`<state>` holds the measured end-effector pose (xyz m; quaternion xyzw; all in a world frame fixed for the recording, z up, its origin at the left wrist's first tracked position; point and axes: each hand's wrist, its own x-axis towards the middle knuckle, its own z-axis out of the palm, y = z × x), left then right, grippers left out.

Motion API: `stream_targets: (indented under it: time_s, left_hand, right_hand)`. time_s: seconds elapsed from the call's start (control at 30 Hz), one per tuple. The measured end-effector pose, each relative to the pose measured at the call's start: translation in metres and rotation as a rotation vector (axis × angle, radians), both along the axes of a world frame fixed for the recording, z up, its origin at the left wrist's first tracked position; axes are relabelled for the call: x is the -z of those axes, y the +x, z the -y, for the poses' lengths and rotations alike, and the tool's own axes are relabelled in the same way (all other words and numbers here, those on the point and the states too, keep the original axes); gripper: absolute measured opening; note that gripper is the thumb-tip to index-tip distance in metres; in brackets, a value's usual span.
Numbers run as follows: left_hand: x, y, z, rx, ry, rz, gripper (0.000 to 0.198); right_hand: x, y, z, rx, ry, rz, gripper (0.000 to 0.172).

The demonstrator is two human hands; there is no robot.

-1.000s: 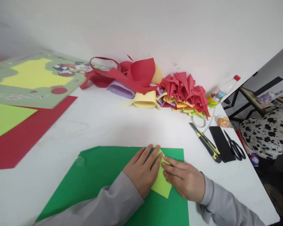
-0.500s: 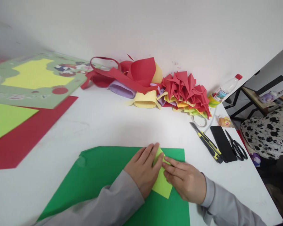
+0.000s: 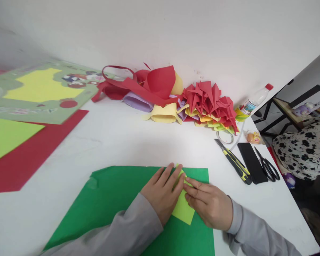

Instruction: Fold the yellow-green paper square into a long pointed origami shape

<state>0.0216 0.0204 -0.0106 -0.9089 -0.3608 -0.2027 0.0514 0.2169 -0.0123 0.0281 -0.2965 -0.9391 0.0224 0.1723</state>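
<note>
A narrow piece of yellow-green paper (image 3: 184, 212) lies on a large sheet of green paper (image 3: 114, 192). My left hand (image 3: 162, 193) rests across its left side, palm down, with the fingers stretched out and slightly spread. At the right edge of the same piece, the bunched fingertips of my right hand (image 3: 209, 201) press and pinch it. Part of the yellow-green paper is hidden under my left fingers.
Red folded paper shapes (image 3: 202, 97) and curled paper pieces (image 3: 160, 83) stand along the wall. To the right are a utility knife (image 3: 234, 161), a black case (image 3: 252, 163), scissors (image 3: 268, 167), a tape roll (image 3: 225, 137) and a bottle (image 3: 253, 101). Red paper (image 3: 37, 156) lies left.
My left fingers have shifted slightly and spread a little more over the yellow-green paper. My right hand has hardly moved.
</note>
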Motion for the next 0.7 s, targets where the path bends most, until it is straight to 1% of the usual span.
stream_targets:
  time_s: [0.1,0.27,0.37,0.53,0.6,0.7]
  left_hand:
    - [-0.003,0.000,0.002,-0.014,0.010,0.000,0.037]
    - [-0.002,0.001,0.001,-0.014,0.018,-0.027,0.039]
    - [0.002,0.001,-0.002,-0.006,0.057,-0.034,0.040]
    - [0.014,0.002,-0.005,-0.017,0.146,0.061,0.042]
    - [0.013,0.002,-0.005,-0.013,0.151,0.043,0.041]
    - [0.007,0.003,-0.004,-0.012,0.117,-0.029,0.039]
  right_hand:
    - [0.000,0.000,-0.001,-0.015,0.005,-0.005,0.025]
    - [0.001,0.001,-0.001,-0.025,0.002,0.003,0.026]
    - [0.001,0.001,0.000,-0.010,-0.003,0.002,0.026]
    - [0.000,0.000,0.000,-0.006,0.008,-0.013,0.026]
    - [0.000,0.000,0.000,-0.006,0.016,-0.019,0.025]
    - [0.001,0.001,0.000,-0.006,0.015,-0.015,0.025]
